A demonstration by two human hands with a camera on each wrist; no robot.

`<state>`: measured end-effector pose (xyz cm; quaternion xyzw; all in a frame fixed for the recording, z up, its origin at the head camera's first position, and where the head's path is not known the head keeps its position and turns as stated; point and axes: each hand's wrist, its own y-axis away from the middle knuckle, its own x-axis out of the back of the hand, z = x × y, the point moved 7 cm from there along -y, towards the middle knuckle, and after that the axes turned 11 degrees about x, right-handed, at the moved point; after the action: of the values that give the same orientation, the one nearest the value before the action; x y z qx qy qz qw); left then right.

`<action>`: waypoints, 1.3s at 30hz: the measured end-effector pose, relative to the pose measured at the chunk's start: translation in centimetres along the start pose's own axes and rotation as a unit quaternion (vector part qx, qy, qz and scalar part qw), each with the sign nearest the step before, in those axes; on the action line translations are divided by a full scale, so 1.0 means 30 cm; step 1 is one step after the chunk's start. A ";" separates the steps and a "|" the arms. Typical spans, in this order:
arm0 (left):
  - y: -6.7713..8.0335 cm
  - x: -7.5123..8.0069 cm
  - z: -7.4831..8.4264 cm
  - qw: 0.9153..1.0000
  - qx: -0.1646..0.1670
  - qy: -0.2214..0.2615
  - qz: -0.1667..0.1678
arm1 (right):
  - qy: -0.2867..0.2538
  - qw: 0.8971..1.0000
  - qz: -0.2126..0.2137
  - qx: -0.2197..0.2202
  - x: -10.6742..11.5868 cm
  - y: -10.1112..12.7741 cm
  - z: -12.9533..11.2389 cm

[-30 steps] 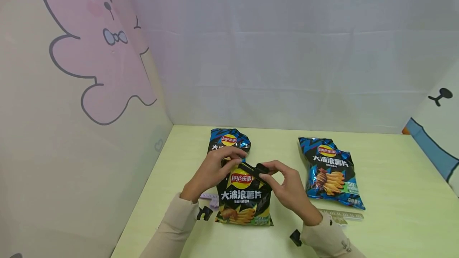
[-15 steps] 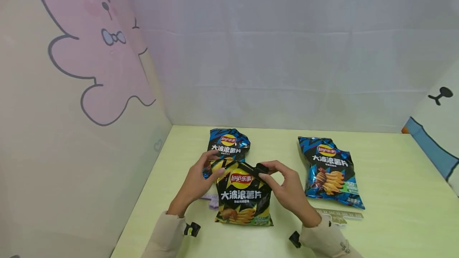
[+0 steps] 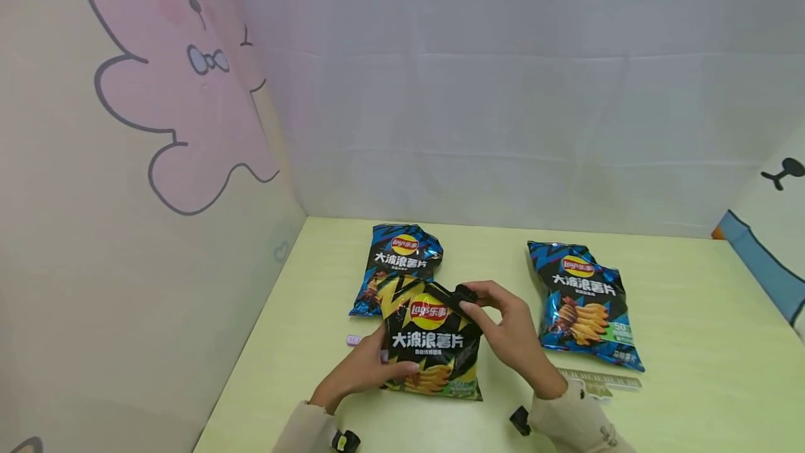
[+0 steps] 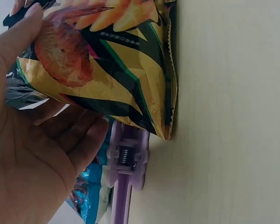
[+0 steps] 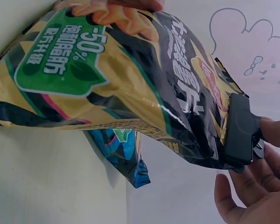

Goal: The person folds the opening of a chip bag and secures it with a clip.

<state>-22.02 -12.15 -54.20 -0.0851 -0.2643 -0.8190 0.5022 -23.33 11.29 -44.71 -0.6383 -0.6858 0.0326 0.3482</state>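
Two hands work on one yellow-and-black chip bag (image 3: 432, 341), which stands tilted on the pale green table (image 3: 692, 313) between them. Start at your left: your left hand (image 3: 365, 372) grips the bag's lower left corner, thumb curled over the printed front and the other fingers (image 4: 79, 140) cupped behind it, as the left wrist view shows. Just beneath that hand, touching the bag's bottom edge, a purple clip (image 4: 126, 172) lies flat on the table with its spring showing. Beyond your left hand, farther from you, a blue chip bag (image 3: 396, 264) lies flat, partly tucked behind the bag you hold.

Move across to the top of the held bag: a black clip (image 3: 449, 296) runs along its folded mouth. Your right hand (image 3: 512, 334) pinches the right end of that clip, thumb and fingertips (image 5: 275, 133) curled onto it, with the remaining fingers bent loosely below. In the right wrist view the clip sits clamped over the foil edge, directly against your fingertips.

To the right of your right hand, well apart from it, a second blue chip bag (image 3: 588, 306) lies flat on the table. Near your right wrist, on the table just outside the sleeve, rests a pale, thin ruler-like strip (image 3: 600, 379).
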 end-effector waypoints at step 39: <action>-0.055 -0.040 0.025 0.998 0.035 0.011 0.055 | -0.056 0.969 -0.071 -0.231 -0.023 0.072 0.203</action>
<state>-22.95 -10.25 -54.64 -0.0729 -0.2825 -0.7811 0.5521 -24.70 13.50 -50.66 -0.6478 -0.7371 -0.1156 0.1541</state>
